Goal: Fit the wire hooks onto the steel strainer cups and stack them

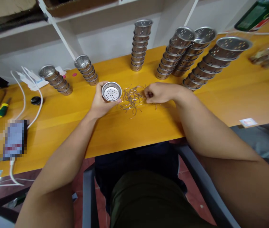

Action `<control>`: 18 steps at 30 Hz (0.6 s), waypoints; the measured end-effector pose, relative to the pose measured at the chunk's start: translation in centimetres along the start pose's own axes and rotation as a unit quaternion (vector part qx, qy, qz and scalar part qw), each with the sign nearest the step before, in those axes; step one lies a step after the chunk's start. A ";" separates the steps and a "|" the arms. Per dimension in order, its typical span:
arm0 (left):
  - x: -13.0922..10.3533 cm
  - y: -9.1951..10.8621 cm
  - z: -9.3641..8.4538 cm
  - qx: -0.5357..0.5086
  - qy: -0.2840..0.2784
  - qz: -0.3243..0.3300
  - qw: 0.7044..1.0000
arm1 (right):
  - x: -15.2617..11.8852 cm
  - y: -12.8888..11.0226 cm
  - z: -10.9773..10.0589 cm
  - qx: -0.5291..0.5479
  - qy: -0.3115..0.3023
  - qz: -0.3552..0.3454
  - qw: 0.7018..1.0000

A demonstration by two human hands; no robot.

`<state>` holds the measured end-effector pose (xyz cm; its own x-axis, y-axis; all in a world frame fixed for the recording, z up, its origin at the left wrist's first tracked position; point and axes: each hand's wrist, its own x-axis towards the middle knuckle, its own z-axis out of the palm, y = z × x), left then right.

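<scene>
My left hand (100,103) is wrapped round a perforated metal cup (112,91), whose open top faces up and shows the holes in its bottom. To the right of the cup, a loose pile of thin, curved metal wires (132,97) lies on the orange-yellow table (115,133). At the pile's right edge is my right hand (156,92), its fingers curled together; whatever they may pinch is too small to make out.
Stacks of perforated cups stand behind my hands: two at the left (58,83) (87,71), one at the centre (140,47), several at the right (205,68). A phone (15,139), white cables and a screwdriver (3,109) lie far left.
</scene>
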<state>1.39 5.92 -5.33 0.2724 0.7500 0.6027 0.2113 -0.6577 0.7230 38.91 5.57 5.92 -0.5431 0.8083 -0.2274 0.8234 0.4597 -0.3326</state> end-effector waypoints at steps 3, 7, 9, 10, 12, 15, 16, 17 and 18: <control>-0.5 0.9 -0.1 -0.044 0.007 -0.026 0.999 | 0.0 2.6 -0.2 0.138 0.077 -0.062 0.986; -0.8 2.2 -0.3 -0.087 0.009 -0.071 0.994 | -0.1 3.6 -0.2 0.310 0.189 -0.086 0.928; -0.7 2.5 -0.3 -0.086 0.012 -0.068 0.994 | 0.5 2.8 0.3 0.345 0.239 -0.086 0.904; -0.6 2.5 -0.3 -0.083 0.013 -0.062 0.995 | 0.9 2.2 0.7 0.350 0.260 -0.087 0.896; -0.6 2.4 -0.2 -0.082 0.010 -0.051 0.995 | 1.9 1.0 1.7 0.346 0.295 -0.091 0.886; -0.9 1.9 0.1 -0.100 -0.003 -0.047 0.994 | 3.2 -0.7 3.1 0.333 0.314 -0.100 0.883; -1.1 1.7 0.2 -0.109 -0.009 -0.048 0.993 | 3.5 -1.3 3.5 0.331 0.314 -0.102 0.884; -1.2 1.6 0.2 -0.118 -0.015 -0.049 0.992 | 3.6 -1.9 3.9 0.329 0.314 -0.104 0.884; -1.3 1.5 0.3 -0.126 -0.020 -0.052 0.991 | 3.7 -2.5 4.2 0.329 0.315 -0.105 0.884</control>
<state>1.65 3.93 -5.16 0.2998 0.8056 0.5110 0.0011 -0.5359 0.8443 34.19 5.85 2.08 -0.3026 0.8698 0.3898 0.3291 0.4791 -0.8137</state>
